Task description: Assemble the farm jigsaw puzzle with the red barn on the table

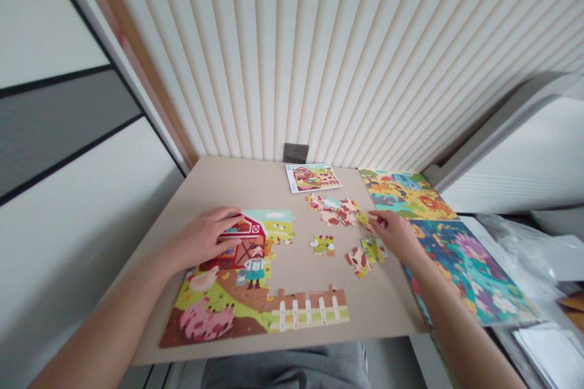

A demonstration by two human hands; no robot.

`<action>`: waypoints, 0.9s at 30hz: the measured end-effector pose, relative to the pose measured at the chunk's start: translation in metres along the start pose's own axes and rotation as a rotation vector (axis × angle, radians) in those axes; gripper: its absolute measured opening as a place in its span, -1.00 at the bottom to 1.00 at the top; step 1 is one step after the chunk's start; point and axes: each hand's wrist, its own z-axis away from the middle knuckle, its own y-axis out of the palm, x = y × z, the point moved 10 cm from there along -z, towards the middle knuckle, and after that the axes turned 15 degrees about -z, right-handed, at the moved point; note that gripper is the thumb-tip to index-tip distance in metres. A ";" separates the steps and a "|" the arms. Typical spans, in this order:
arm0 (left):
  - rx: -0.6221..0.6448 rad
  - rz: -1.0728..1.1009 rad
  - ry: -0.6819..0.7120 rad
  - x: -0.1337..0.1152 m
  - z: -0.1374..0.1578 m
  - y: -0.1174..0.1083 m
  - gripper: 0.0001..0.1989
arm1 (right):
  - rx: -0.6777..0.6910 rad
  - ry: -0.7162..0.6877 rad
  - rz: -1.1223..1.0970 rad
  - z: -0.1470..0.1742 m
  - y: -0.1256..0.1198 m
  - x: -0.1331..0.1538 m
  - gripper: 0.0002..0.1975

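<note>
Grey trousers point(287, 368) fill six o'clock. Toward eight, a part-built, many-coloured, ragged-edged farm jigsaw point(246, 295) lies under the spread left hand point(207, 236); toward two, the right hand point(393, 232) pinches a green cardboard piece point(362, 217).

The left hand point(207, 237), left of the frame's centre, is bare, with slender fingers, and the left forearm point(114, 316) is bare down to the lower left corner. The right hand point(393, 231), right of centre, is bare too, as is the right forearm point(456, 310), which looks broader towards the lower right edge. At the bottom middle shows a plain grey garment point(283, 368), soft-looking, with darker creases; its finer details are blurred.
</note>
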 end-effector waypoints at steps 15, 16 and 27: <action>-0.016 0.004 0.009 -0.008 0.000 -0.010 -0.52 | 0.084 -0.173 0.053 -0.046 0.022 0.018 -0.46; -0.014 0.008 0.006 -0.008 0.000 -0.009 -0.52 | 0.052 -0.174 0.068 -0.044 0.017 0.016 -0.44; -0.005 -0.007 0.001 -0.009 0.000 -0.009 -0.51 | 0.184 -0.425 -0.148 0.036 0.064 0.144 -0.54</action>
